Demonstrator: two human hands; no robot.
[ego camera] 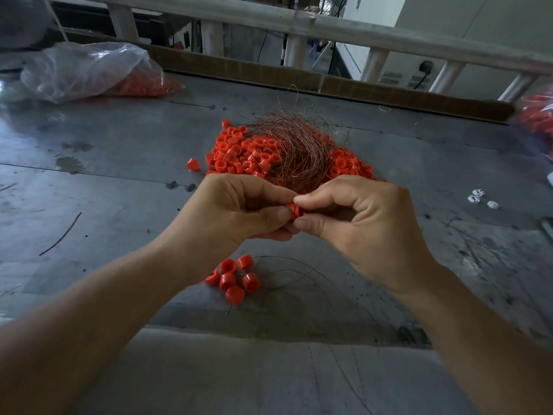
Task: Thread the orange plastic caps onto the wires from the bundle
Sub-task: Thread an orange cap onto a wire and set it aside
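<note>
While six caps (227, 281) lie nearby, left hand (239, 211) and right hand (368, 223) pinch one cap (294, 209).

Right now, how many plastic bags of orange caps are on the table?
2: left bag at the far left; right bag at the right edge, partly out of frame.

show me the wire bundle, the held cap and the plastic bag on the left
wire bundle (294, 151), head view, middle of the copper strands
held cap (294, 209), head view, its visible orange side
plastic bag (83, 67), head view, clear crumpled top side
</note>
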